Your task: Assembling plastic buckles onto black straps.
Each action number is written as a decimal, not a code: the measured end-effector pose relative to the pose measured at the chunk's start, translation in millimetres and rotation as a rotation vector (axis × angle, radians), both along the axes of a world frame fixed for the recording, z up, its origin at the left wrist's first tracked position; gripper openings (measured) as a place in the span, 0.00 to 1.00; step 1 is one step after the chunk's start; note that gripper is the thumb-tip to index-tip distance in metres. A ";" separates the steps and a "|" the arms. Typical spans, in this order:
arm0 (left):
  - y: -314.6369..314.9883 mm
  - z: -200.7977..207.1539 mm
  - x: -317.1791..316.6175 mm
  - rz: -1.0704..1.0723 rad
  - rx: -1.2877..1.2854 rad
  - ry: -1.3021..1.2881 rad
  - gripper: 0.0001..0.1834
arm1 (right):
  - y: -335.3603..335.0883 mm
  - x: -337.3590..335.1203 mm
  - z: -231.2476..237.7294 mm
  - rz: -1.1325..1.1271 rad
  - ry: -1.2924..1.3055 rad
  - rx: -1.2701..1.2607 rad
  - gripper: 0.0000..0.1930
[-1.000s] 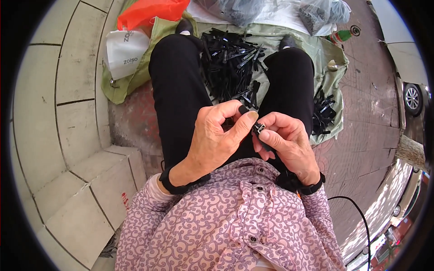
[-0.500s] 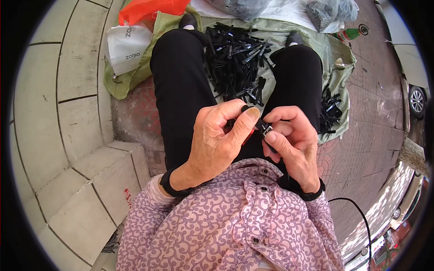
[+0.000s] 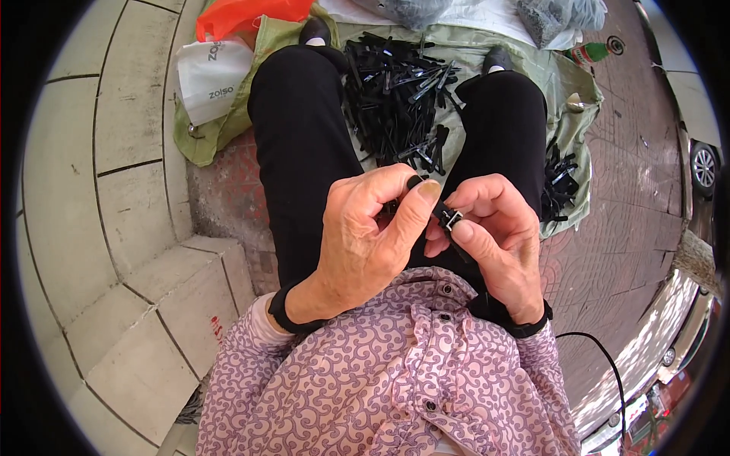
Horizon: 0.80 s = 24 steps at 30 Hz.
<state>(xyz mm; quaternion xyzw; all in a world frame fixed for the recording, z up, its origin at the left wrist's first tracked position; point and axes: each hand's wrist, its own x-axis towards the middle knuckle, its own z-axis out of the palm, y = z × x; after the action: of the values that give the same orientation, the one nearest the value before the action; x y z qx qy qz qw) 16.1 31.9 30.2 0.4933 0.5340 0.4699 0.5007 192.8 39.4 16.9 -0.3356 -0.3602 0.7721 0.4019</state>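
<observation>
In front of my lap a short black strap (image 3: 416, 182) with a small silver metal buckle (image 3: 450, 220) is held between both hands. My left hand (image 3: 365, 239) pinches the strap's upper part between thumb and forefinger. At the buckle end, my right hand (image 3: 502, 247) has its thumb and fingertips closed on the strap. The fingers hide much of the piece. Between my feet lies a large heap of similar black strips (image 3: 391, 99), some with shiny parts. A smaller heap of black pieces (image 3: 559, 186) sits beside my right knee.
A green woven sheet (image 3: 487, 45) lies under the heaps. White (image 3: 213, 83) and orange (image 3: 251, 17) bags stand at the far left, filled clear bags (image 3: 547, 19) at the far right. A green bottle (image 3: 593, 52) lies near them. A tiled step (image 3: 167, 281) borders my left.
My right thumb and fingers have shifted slightly around the buckle, which shows more fully now. A bit of red beneath my left thumb has gone from sight. My left hand keeps its pinch.
</observation>
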 end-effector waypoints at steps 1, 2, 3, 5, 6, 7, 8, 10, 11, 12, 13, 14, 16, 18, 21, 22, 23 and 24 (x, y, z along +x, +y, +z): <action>0.1 -0.9 0.6 0.000 0.009 0.020 0.13 | 0.5 0.3 -0.1 0.004 -0.015 -0.013 0.10; 0.1 -1.2 0.8 0.001 0.018 0.038 0.13 | 1.0 0.4 0.6 0.008 -0.030 -0.026 0.10; 0.2 -1.5 0.6 0.000 0.016 0.038 0.13 | 1.8 1.2 1.4 0.007 -0.030 -0.028 0.10; 0.5 -1.8 0.1 0.006 0.074 0.134 0.13 | 3.7 4.1 3.4 0.049 -0.059 -0.041 0.10; 1.0 -1.7 0.3 0.004 0.072 0.133 0.13 | 4.6 5.0 4.5 0.048 -0.060 -0.042 0.10; 1.7 -1.2 0.5 0.003 0.108 0.159 0.13 | 5.7 5.7 5.5 0.057 -0.047 -0.070 0.10; 1.8 -1.2 0.8 0.002 0.143 0.187 0.13 | 6.2 6.4 5.2 0.067 -0.033 -0.097 0.10; 1.4 -1.2 1.0 -0.006 0.142 0.190 0.13 | 7.4 7.8 3.7 0.069 -0.020 -0.116 0.09; 1.4 -0.8 1.2 -0.014 0.141 0.191 0.13 | 7.8 8.3 3.7 0.072 -0.011 -0.136 0.09; 1.4 -0.1 1.3 -0.018 0.140 0.189 0.13 | 8.4 8.0 4.8 0.069 -0.012 -0.137 0.09; 1.4 0.7 1.5 -0.014 0.140 0.199 0.13 | 9.2 7.1 6.8 0.067 -0.017 -0.158 0.08; 1.2 0.6 1.6 -0.009 0.141 0.210 0.12 | 9.4 6.4 7.3 0.067 -0.020 -0.178 0.07; 0.8 -0.4 1.3 -0.018 0.153 0.212 0.12 | 8.6 5.3 6.6 0.059 -0.038 -0.168 0.06; 0.2 -1.2 0.8 -0.028 0.164 0.213 0.12 | 8.0 5.2 6.9 0.052 -0.056 -0.158 0.06; 0.0 -3.7 -0.5 -0.031 0.148 0.170 0.11 | 8.0 5.5 5.4 0.042 -0.075 -0.148 0.06; 0.3 -2.7 -2.0 -0.071 0.059 0.139 0.11 | 7.5 5.7 4.7 0.035 -0.069 -0.154 0.06; 0.6 -2.0 -3.7 -0.111 -0.029 0.109 0.10 | 7.4 5.7 4.2 0.027 -0.062 -0.159 0.06; 0.5 -3.5 -6.1 -0.111 -0.030 0.109 0.10 | 6.6 5.7 3.1 0.027 -0.061 -0.160 0.06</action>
<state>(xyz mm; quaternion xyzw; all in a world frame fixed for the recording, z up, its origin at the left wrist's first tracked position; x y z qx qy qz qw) 10.0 32.4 26.7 0.5396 0.5393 0.4058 0.5033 198.5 46.0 19.9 -0.3851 -0.3142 0.7931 0.3520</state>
